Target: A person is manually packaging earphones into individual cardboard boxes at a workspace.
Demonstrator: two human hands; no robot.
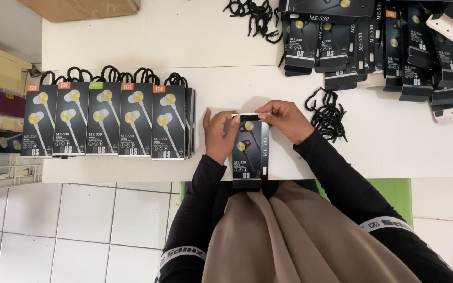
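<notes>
Hands are gripping one black box (249, 149) at the table (216, 52) edge: we're pinching its top flap with right hand (285, 119), left hand (219, 133) clamping its side. Finished boxes (103, 119) are lining up left, empty boxes (384, 42) piling far right, cords (327, 112) lying just beside right hand.

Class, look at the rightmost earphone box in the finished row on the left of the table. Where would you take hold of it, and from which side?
Grip the rightmost finished box across its long side edges, near the middle, coming from above. It lies flat, face up, its left edge overlapped with the next box while its right edge is free, so start a finger there. Avoid the black cord loops at its top.
</notes>
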